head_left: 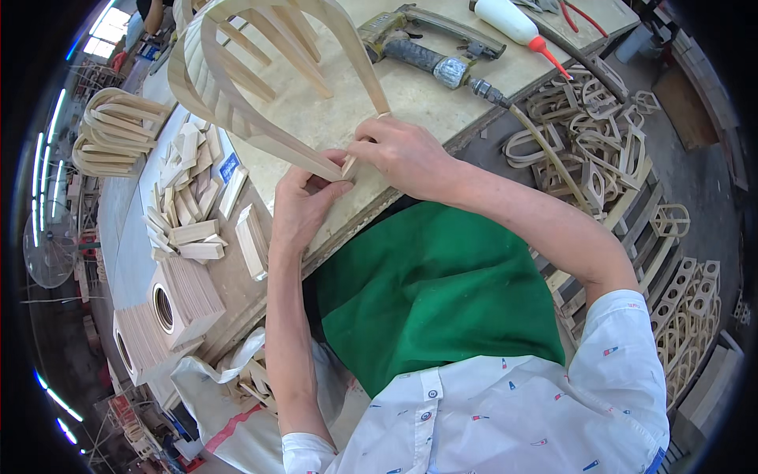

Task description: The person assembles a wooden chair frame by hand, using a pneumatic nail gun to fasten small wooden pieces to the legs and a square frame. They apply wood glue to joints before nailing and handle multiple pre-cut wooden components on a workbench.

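On the workbench (316,118) stands a pale bent-wood frame (276,141), a U-shaped loop with its ends toward me. My left hand (298,209) is closed around one end of it, thumb and fingers pinching near the tip. A small wooden block (349,166) sits against that tip, between both hands. My right hand (410,158) has its fingers curled on the block, knuckles up, close to the loop's other end. Its fingertips are partly hidden.
A nail gun (418,55) with an air hose (545,142) lies beyond my right hand, near a white glue bottle (509,22). Loose wood strips (189,189) and stacked boards with round holes (185,304) are at left. Bent frames (592,126) pile up at right.
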Action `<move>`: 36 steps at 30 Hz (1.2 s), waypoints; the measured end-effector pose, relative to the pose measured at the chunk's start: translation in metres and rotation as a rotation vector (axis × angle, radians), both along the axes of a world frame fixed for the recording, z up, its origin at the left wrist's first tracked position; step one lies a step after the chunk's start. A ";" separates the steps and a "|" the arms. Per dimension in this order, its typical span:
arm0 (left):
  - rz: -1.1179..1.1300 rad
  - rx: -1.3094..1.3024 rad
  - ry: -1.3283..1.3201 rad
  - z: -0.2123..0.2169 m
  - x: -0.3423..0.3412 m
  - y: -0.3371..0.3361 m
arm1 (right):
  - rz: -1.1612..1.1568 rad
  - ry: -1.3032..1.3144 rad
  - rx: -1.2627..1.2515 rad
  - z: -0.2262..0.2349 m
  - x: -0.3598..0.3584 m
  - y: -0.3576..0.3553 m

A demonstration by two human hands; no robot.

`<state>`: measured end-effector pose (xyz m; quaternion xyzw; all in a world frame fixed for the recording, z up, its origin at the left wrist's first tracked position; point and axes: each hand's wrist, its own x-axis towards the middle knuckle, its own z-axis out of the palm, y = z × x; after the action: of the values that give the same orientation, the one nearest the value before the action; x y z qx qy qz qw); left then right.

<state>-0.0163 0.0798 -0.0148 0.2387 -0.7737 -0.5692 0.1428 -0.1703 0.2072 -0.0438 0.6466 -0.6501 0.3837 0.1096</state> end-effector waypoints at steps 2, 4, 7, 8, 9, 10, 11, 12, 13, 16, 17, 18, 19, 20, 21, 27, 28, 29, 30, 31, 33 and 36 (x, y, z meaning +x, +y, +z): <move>-0.025 0.021 -0.029 0.000 0.000 -0.002 | -0.004 0.009 -0.009 0.001 -0.001 0.001; -0.042 0.038 -0.031 -0.002 0.002 -0.006 | 0.007 0.004 -0.019 0.000 -0.001 -0.001; -0.068 0.039 -0.034 -0.004 0.002 -0.010 | 0.022 -0.019 0.002 -0.001 -0.001 -0.001; -0.070 0.022 -0.045 -0.004 0.002 -0.010 | 0.027 -0.030 0.015 -0.002 -0.001 -0.001; -0.073 0.003 -0.053 -0.001 0.001 -0.010 | 0.024 -0.036 0.014 -0.001 -0.002 -0.001; -0.077 -0.017 -0.061 0.001 0.000 -0.009 | 0.022 -0.042 0.013 0.000 -0.002 0.000; -0.079 0.010 -0.041 0.002 0.000 -0.008 | 0.019 -0.049 0.012 0.001 -0.001 0.000; -0.082 0.038 -0.022 0.002 0.001 -0.006 | 0.018 -0.051 0.013 0.001 -0.001 0.000; -0.084 0.067 -0.003 0.002 0.001 -0.006 | 0.016 -0.053 0.015 0.001 0.000 0.000; -0.112 0.042 0.021 0.000 0.000 -0.009 | 0.019 -0.049 0.014 0.001 -0.001 -0.001; -0.114 0.034 0.019 0.001 -0.001 -0.009 | 0.021 -0.047 0.013 0.001 -0.001 -0.001; -0.116 0.028 0.017 0.002 -0.002 -0.009 | 0.021 -0.051 0.023 0.002 -0.001 -0.001; -0.118 0.022 0.015 0.003 -0.002 -0.009 | 0.021 -0.054 0.033 0.003 -0.001 -0.001; -0.116 0.019 -0.004 0.002 -0.001 -0.010 | 0.021 -0.057 0.043 0.003 -0.001 0.000; -0.113 0.015 -0.021 0.001 -0.001 -0.011 | 0.022 -0.057 0.046 0.003 -0.001 0.000; -0.106 -0.038 -0.036 0.000 -0.003 -0.011 | 0.046 -0.062 0.028 0.005 -0.003 0.001; -0.114 -0.049 -0.036 0.000 -0.004 -0.011 | 0.057 -0.059 0.019 0.005 -0.004 0.001; -0.118 -0.043 -0.036 0.002 -0.006 -0.010 | 0.068 -0.055 0.010 0.005 -0.006 0.003; -0.116 -0.033 -0.040 0.003 -0.006 -0.009 | 0.073 -0.080 -0.019 0.014 -0.004 0.008; -0.106 -0.020 -0.049 0.002 -0.004 -0.011 | 0.044 -0.150 -0.076 0.029 -0.005 0.012; -0.102 -0.042 -0.055 -0.002 -0.001 -0.016 | -0.010 -0.292 -0.185 0.059 -0.012 0.027; -0.106 -0.058 -0.082 -0.001 0.001 -0.013 | -0.336 -0.204 -0.086 0.066 -0.068 0.022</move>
<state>-0.0157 0.0670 -0.0156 0.2165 -0.8067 -0.5429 0.0877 -0.2385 0.2290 0.0226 0.4816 -0.7396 0.4509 0.1331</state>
